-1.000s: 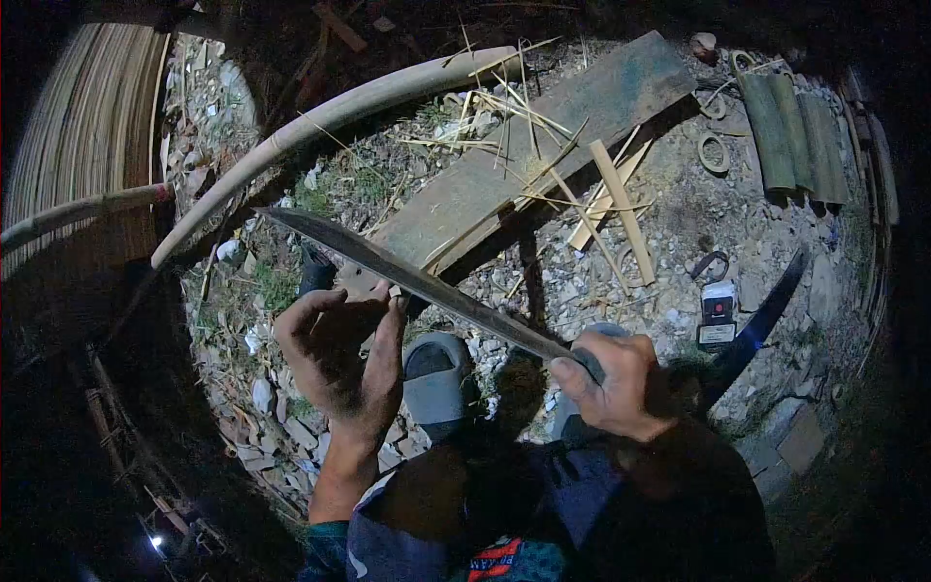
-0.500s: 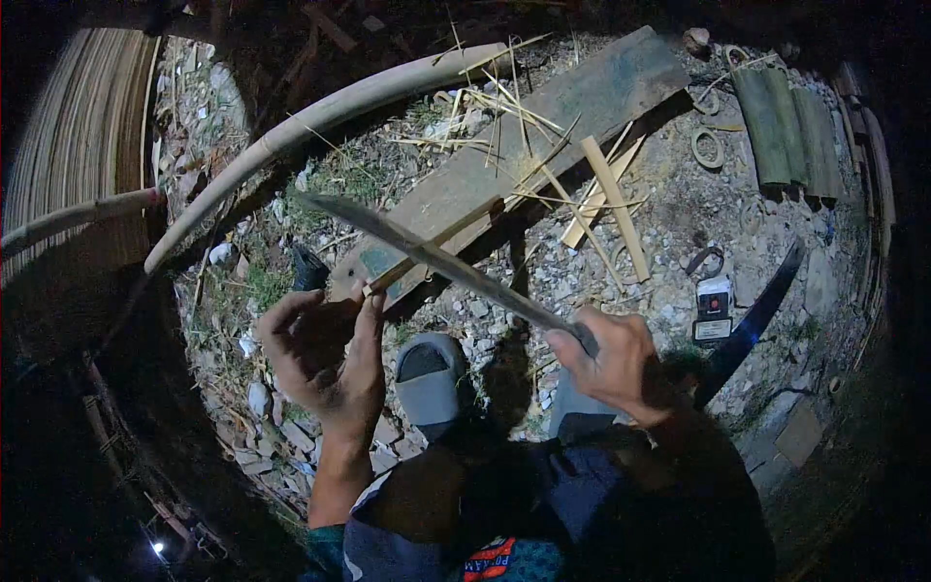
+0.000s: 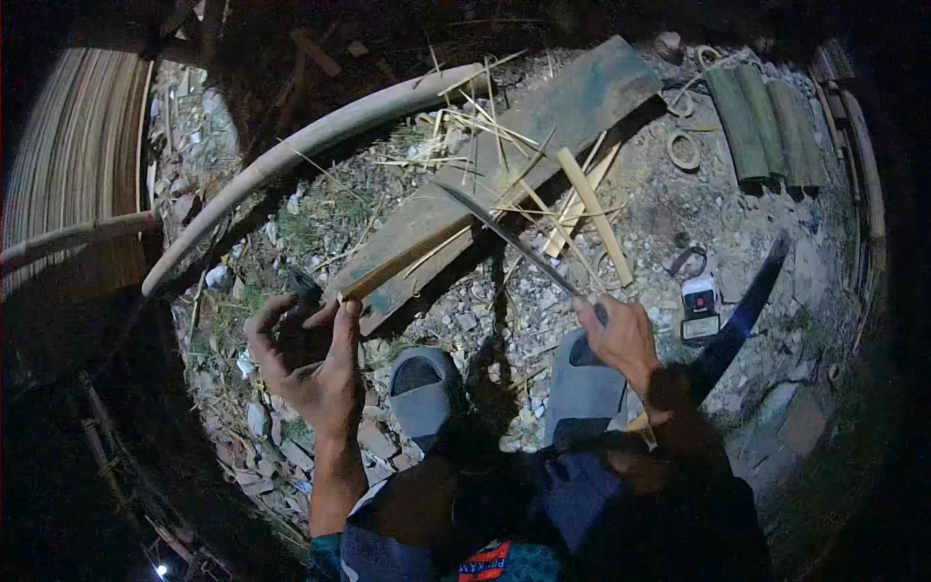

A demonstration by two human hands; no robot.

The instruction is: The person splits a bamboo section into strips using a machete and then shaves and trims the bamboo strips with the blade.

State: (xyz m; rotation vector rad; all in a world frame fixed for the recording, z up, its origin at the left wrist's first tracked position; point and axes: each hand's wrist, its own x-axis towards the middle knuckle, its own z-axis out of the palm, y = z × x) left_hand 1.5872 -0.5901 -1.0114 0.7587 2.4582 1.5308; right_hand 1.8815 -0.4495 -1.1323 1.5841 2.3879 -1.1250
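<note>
Between its thumb and a finger, my left hand [image 3: 315, 373] pinches the near end of a bamboo strip [image 3: 398, 267], whose length lies over a wooden plank [image 3: 572, 107]. A thin pale sliver [image 3: 441, 250] shows along the strip's right side. My right hand [image 3: 626, 339] is wrapped round the handle of a long knife [image 3: 519, 244]. Its blade points up and left, with the tip over the plank just beyond the strip's far end. Split bamboo pieces [image 3: 593, 215] and thin shavings [image 3: 495, 126] lie on and beside the plank.
A long curved pole [image 3: 310, 145] runs left of the plank. Bamboo sections [image 3: 742, 121], a bamboo ring [image 3: 683, 151], a small device [image 3: 699, 308] and a dark curved blade-like object [image 3: 752, 306] are on the right. My sandalled feet [image 3: 424, 388] stand on stony ground.
The knife has moved away from my left hand, from crossing the strip to beyond its far end. A thin sliver now shows beside the strip. The view has shifted slightly.
</note>
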